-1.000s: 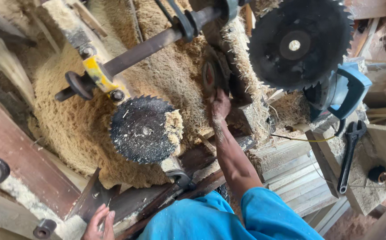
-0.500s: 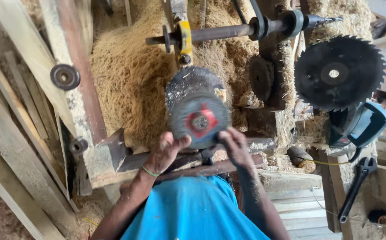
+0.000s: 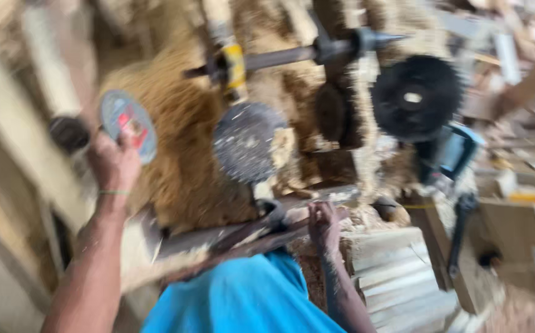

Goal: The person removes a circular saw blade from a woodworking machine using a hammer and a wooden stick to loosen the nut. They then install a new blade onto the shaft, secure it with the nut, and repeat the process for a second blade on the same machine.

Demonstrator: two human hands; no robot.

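We see our left hand [image 3: 114, 161] raised at the left of the frame, its fingers curled around the lower edge of a round grey disc with a red label [image 3: 128, 125], which it holds up tilted on edge against the sawdust heap [image 3: 175, 148] behind it. The whole view is blurred, so we cannot tell how tightly the fingers grip. Our right hand [image 3: 323, 225] sits lower, near the middle of the frame, fingers bent and resting on the dusty edge of the wooden bench [image 3: 230, 237]; we cannot tell whether it holds anything. Just above it and to the left, a dust-covered saw blade [image 3: 246, 142] stands on edge in the centre of the frame, well apart from the disc in our left hand. Above that blade a dark metal shaft [image 3: 279, 58] runs across the upper middle, with a yellow band [image 3: 233, 65] near its left end. At the upper right a black toothed saw blade [image 3: 416, 97] shows, and just below it the blue body of a power tool [image 3: 455, 151]. Pale wooden slats [image 3: 397, 277] lie at the lower right, beside our blue shirt [image 3: 249, 296].
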